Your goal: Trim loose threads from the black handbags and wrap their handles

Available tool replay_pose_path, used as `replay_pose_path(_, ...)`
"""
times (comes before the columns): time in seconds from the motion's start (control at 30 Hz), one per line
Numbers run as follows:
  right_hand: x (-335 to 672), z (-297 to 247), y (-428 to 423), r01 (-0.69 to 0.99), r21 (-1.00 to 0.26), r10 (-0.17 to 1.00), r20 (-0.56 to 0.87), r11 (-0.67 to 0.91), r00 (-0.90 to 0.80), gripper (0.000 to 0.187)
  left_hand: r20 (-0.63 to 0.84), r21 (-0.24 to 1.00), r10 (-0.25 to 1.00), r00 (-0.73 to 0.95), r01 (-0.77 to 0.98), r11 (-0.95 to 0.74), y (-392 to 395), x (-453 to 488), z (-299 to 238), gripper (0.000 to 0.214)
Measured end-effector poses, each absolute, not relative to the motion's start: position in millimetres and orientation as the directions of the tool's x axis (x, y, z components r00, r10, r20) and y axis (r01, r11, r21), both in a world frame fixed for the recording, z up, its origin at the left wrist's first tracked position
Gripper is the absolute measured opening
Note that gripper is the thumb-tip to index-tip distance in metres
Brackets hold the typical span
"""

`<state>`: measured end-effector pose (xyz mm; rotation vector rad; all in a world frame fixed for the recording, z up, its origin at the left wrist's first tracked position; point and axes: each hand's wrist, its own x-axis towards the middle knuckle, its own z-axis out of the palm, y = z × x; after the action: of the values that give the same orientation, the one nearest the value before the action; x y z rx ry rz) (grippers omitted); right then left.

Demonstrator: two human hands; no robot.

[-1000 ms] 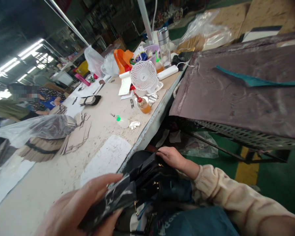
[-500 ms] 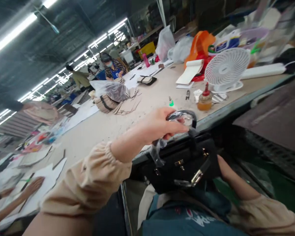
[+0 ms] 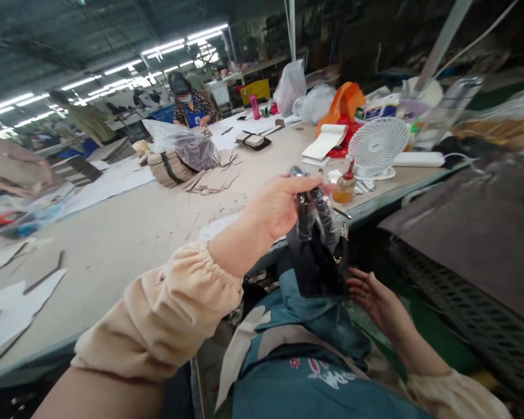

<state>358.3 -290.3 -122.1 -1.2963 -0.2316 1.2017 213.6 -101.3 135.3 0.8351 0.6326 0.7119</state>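
Observation:
A small black handbag (image 3: 310,270) hangs above my lap at the table's edge, turned so that a narrow side shows. My left hand (image 3: 279,201) is closed round its handles (image 3: 318,212), which are wrapped in clear plastic. Some metal fittings glint on the bag's right side. My right hand (image 3: 373,297) is at the lower right of the bag, fingers apart and stretched toward it. Whether the fingertips touch the bag I cannot tell.
On the table (image 3: 166,227) stand a white fan (image 3: 378,148), a glue bottle (image 3: 344,186) with a red tip, a notepad (image 3: 329,141) and a stack of brown pieces (image 3: 170,169). A co-worker (image 3: 194,107) sits across it. A dark crate (image 3: 445,297) stands at right.
The handbag has turned from its front face to a narrow side, still hanging from my left hand. My right hand has come out from behind the bag. The camera view has shifted.

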Motion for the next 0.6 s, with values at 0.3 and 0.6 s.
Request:
replay_pose_path(0.3,328.6,-110.4,-306.7,-0.527,-0.823,0.822,-0.441,-0.211,0.360,0.037,-0.068,0.774,0.841,0.536,-0.504,0.383,-123.2,220.4,116.1,0.013)
replay_pose_path(0.6,310.0,-116.0,-295.1,-0.475,-0.814,0.803,-0.509,-0.334,0.309,0.037,-0.021,0.766,0.861,0.508,-0.545,0.341,-152.5,225.2,109.3,0.015)
